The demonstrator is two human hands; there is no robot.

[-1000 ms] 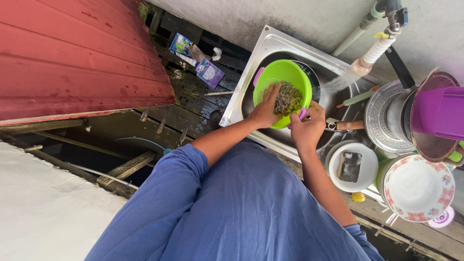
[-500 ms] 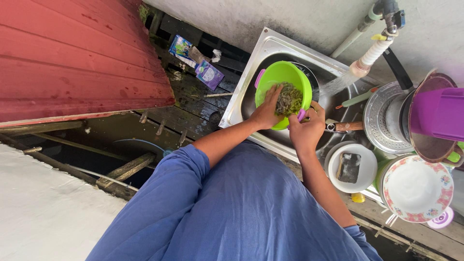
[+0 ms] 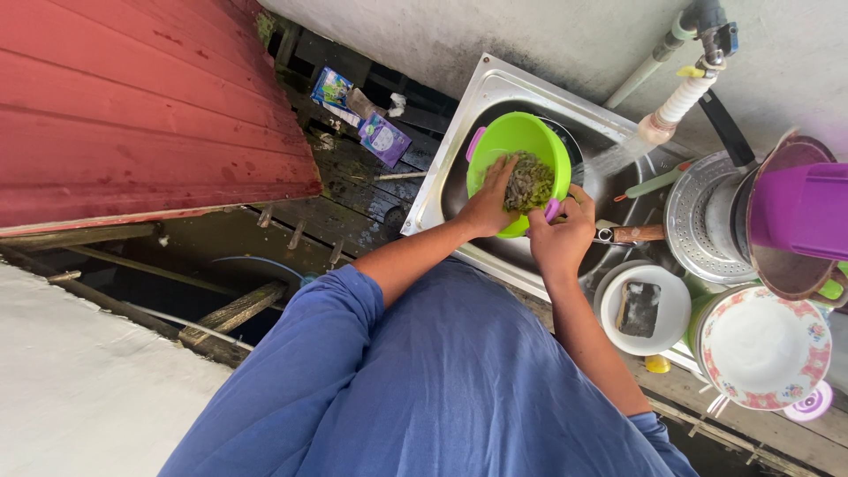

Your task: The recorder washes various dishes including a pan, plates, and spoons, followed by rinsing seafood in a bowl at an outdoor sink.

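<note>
At a steel sink (image 3: 495, 88) set against a grey concrete wall, beside red boards and wet planks, a bright green bowl (image 3: 512, 141) sits tilted in the basin. The left hand (image 3: 488, 205) presses chopped greens (image 3: 528, 184) inside the bowl; the right hand (image 3: 563, 237) grips its near rim. Water runs from a hose (image 3: 673, 108) beside the bowl.

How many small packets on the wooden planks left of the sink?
2. One blue-green packet lies farther from the sink, near the red wall. One purple packet lies closer to the sink's left rim. More could be hidden in the dark gaps between planks.
</note>
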